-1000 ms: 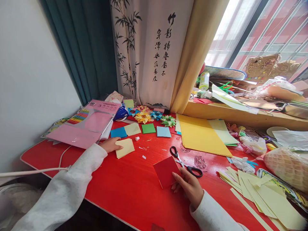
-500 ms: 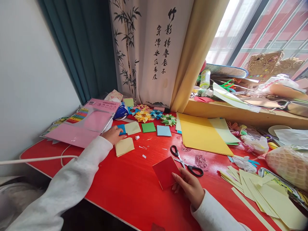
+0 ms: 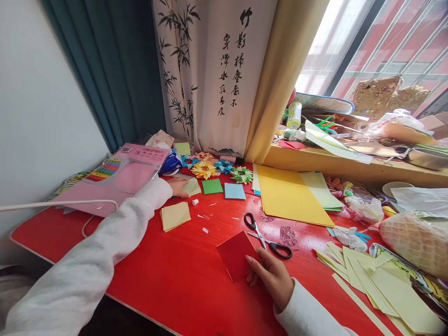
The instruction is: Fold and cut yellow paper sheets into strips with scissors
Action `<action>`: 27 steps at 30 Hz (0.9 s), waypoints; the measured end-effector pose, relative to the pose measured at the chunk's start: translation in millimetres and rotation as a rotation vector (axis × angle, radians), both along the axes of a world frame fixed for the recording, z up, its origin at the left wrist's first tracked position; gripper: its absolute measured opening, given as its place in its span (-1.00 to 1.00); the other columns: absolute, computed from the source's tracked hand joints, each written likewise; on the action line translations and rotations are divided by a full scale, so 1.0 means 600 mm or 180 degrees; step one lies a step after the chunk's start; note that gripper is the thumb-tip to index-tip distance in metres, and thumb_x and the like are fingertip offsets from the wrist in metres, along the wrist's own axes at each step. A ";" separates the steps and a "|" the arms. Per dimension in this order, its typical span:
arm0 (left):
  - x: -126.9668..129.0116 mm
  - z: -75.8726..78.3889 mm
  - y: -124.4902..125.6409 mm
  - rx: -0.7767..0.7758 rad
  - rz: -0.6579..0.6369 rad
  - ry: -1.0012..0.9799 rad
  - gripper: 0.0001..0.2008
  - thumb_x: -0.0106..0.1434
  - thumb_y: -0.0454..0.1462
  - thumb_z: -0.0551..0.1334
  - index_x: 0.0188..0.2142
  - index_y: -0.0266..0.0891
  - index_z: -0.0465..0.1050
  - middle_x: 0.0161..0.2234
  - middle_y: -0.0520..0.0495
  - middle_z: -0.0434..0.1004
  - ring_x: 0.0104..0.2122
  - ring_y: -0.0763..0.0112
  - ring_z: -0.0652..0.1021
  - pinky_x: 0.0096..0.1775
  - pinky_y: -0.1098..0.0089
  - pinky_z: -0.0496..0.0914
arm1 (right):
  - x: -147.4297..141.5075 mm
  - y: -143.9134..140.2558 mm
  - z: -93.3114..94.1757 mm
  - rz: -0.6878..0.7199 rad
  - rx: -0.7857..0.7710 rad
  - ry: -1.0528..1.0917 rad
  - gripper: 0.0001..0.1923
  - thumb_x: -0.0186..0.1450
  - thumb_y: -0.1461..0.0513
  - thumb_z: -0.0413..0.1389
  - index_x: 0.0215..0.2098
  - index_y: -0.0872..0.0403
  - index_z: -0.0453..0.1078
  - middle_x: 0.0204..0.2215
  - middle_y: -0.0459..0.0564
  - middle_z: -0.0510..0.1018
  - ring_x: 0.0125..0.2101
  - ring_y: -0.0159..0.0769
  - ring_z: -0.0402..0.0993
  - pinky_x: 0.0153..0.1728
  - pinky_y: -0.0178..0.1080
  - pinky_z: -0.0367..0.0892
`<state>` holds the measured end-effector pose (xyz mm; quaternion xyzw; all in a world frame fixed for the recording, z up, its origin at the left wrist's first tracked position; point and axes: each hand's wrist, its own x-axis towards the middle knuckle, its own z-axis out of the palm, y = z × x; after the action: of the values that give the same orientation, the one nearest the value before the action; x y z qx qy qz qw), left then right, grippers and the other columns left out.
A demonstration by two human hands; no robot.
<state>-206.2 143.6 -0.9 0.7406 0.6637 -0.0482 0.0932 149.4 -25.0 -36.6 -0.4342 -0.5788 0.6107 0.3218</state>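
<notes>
Both our hands are down on the red desk (image 3: 168,280). Our left hand (image 3: 179,187) reaches far forward and rests on a pale yellow square (image 3: 193,186), fingers laid over its near edge; we cannot tell whether they pinch it or only press. Just nearer to us than that hand lies a small stack of yellow squares (image 3: 175,215), and beyond its fingertips sit a green square (image 3: 212,186) and a light blue square (image 3: 234,191). Our right hand (image 3: 271,274) lies close to us, fingers spread flat, the tips holding down the near corner of a red square (image 3: 236,255). Black-handled scissors (image 3: 266,238) lie touching distance beyond that hand, blades shut, beside the red square's far corner.

We judge the risks to be small ones. Our left sleeve hangs low over the yellow stack, so drawing the arm back could drag or scatter it. A pale square pulled by one edge could crease. The red square could slide toward the scissors if our right fingertips ease off.
</notes>
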 end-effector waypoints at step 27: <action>0.085 0.071 -0.068 0.0743 -0.0265 -0.0460 -0.46 -0.05 -0.09 0.14 -0.05 -0.18 0.20 0.02 -0.13 0.08 -0.02 0.19 0.18 -0.05 0.29 0.08 | 0.001 -0.001 0.001 -0.0047 0.0086 0.0138 -0.76 0.13 0.07 -0.01 -0.46 0.09 0.14 -0.75 -0.12 0.38 -0.72 -0.38 0.32 -0.69 -0.34 0.21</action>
<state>-155.1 102.6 41.6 0.7748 0.6251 0.0791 0.0519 149.8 -25.4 -36.1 -0.4207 -0.5767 0.6097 0.3445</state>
